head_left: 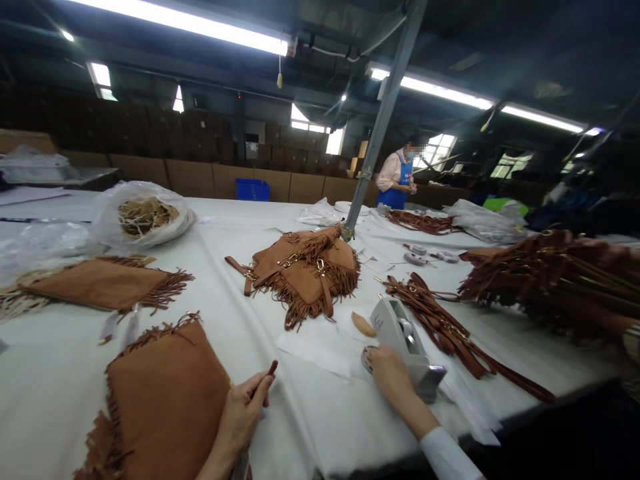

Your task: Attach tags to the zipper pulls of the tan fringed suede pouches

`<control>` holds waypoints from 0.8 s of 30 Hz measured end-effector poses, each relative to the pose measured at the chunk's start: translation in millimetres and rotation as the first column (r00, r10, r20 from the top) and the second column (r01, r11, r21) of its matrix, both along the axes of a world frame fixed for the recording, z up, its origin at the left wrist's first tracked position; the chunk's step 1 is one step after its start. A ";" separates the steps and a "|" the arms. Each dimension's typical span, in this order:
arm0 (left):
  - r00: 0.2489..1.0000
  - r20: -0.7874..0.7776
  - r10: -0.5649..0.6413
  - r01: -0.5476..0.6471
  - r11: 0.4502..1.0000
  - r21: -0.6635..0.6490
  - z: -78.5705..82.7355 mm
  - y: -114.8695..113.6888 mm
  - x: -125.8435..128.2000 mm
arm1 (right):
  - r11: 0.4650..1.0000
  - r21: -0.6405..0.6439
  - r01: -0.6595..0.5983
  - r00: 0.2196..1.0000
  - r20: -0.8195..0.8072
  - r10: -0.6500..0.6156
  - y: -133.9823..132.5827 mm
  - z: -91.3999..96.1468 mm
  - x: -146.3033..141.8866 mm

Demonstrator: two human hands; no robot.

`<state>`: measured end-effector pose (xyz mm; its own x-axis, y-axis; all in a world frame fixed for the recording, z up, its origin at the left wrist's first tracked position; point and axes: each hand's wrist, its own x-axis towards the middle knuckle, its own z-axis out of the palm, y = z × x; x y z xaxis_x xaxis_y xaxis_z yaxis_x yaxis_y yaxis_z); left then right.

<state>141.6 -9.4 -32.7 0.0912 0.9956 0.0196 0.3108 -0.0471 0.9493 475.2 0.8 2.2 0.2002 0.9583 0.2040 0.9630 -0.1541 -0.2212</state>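
Note:
My left hand [246, 403] rests beside a brown suede fringed bag [167, 393] at the table's front edge. Its fingers are pinched on a small dark brown piece [271, 367]. My right hand [393, 380] reaches to the near end of a white tape dispenser [407, 343] and touches its side; its fingers are curled and mostly hidden. A small tan oval piece [363, 324] lies just behind the dispenser on white paper.
A heap of fringed bags [305, 270] sits mid-table, a flat fringed panel [103, 283] at left, brown straps [450, 330] right of the dispenser, a strap pile [555, 280] at far right. A metal post [383, 117] rises behind. A person in a blue apron [397, 180] works at the far end.

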 end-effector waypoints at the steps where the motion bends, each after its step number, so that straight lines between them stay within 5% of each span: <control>1: 1.000 0.002 -0.007 0.007 1.000 0.001 -0.2 0.5 -0.5 | 0.999 -0.038 -0.015 1.000 0.019 0.016 0.1 1.9 0.5; 5: 0.999 -0.023 -0.049 0.050 0.999 0.022 -1.2 1.4 0.5 | 0.983 -0.184 -0.011 0.994 0.109 0.031 1.7 20.1 3.3; 8: 0.997 -0.055 -0.058 0.059 0.998 0.024 0.5 0.3 3.0 | 0.988 -0.154 0.007 0.994 0.110 0.010 16.4 29.8 1.3; 12: 0.997 -0.043 -0.064 0.065 0.998 0.022 4.9 -0.4 3.6 | 0.993 -0.096 -0.073 0.997 0.002 0.073 52.7 20.0 -8.5; 16: 0.997 -0.014 -0.074 0.075 0.997 0.020 5.3 0.7 2.1 | 0.998 -0.060 -0.003 0.996 -0.089 -0.002 77.8 3.0 -12.9; 24: 0.986 0.164 -0.006 0.022 0.995 -0.098 7.0 -0.6 4.4 | 0.993 -0.026 0.113 0.932 -0.344 -0.115 68.6 9.9 6.2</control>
<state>145.9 -10.1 -25.7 0.1089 0.9920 -0.0636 0.1507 0.0468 0.9875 481.4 69.4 12.0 0.3654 0.9256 0.0982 0.8039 -0.2607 -0.5346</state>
